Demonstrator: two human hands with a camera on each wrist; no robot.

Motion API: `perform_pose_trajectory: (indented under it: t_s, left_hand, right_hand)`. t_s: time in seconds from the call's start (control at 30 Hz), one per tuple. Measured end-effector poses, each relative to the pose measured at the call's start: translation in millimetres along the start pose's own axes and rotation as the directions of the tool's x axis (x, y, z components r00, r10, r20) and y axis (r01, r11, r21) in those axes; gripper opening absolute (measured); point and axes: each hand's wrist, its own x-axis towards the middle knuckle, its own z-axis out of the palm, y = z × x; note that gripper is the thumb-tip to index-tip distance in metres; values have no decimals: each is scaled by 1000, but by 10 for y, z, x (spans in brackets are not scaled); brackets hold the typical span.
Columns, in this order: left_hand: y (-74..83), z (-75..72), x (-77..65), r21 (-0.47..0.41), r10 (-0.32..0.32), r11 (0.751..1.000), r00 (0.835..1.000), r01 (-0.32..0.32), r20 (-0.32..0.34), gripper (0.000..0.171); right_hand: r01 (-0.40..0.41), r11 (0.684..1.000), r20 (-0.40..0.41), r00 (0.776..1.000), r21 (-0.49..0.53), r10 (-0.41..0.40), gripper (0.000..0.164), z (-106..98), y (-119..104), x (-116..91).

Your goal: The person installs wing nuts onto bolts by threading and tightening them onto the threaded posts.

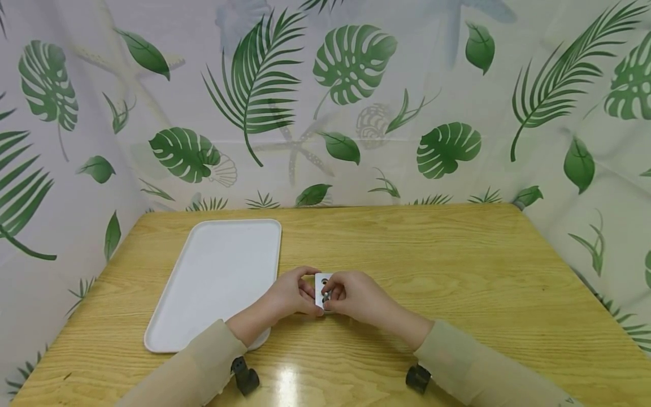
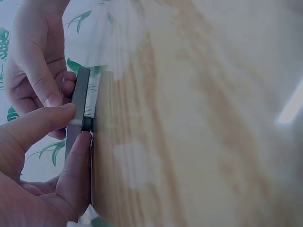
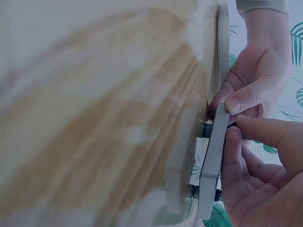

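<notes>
A small whitish-grey rectangular plate (image 1: 319,281) with round holes lies close over the table between both hands. My left hand (image 1: 293,294) grips the plate by its left side, thumb and fingers at the edges. At the plate's upper face, my right hand (image 1: 356,295) pinches a small threaded bolt (image 3: 245,137) between thumb and fingertips; most of it is hidden by the fingers. In the right wrist view, a dark stub (image 3: 207,130) projects from the plate's underside, and another dark fitting (image 3: 218,195) stands out of its upper face near one end.
A white tray (image 1: 218,277) with a raised rim lies on the wooden table (image 1: 432,254), left of the hands and partly under the left forearm. Leaf-printed cloth (image 1: 381,124) hangs behind the table and at both sides.
</notes>
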Motion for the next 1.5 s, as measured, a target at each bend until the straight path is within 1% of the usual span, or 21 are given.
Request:
perform_pose_trajectory:
  t_s: [0.27,0.4,0.53,0.7,0.9,1.07,1.27,1.4,1.5]
  left_hand:
    - [20,-2,-25,-9,14,1000,1000,-14,5,86]
    - [14,5,-23,-14,9,1000,1000,-9,-2,85]
    - [9,12,-16,-11,13,1000,1000,-13,-7,84]
    - [8,12,-18,-4,26,1000,1000,-26,-6,85]
    - [15,14,-20,2,20,1000,1000,-20,-13,85]
    - [25,19,-29,7,25,1000,1000,-24,-19,85]
    - [27,27,-23,30,29,999,999,-29,-26,84]
    - [27,30,-18,37,23,999,999,-22,-30,84]
    - [37,37,-25,43,14,999,999,-12,-41,84]
  right_hand:
    - [-34,999,-28,999,-17,34,19,29,-7,-5]
    - [-55,998,-50,997,-19,54,18,46,-17,-8]
    - [-64,998,-76,995,-2,63,18,51,-24,-13]
    - [-62,998,-90,994,25,64,17,57,-29,-18]
    - [-71,996,-104,992,47,75,18,69,-33,-15]
    - [-96,989,-105,989,114,108,19,77,-28,-14]
    - [-141,970,-99,982,199,163,21,71,-55,-23]
    - [-156,955,-65,982,253,178,22,50,-39,-24]
    - [-173,931,-27,981,322,192,23,29,-30,-22]
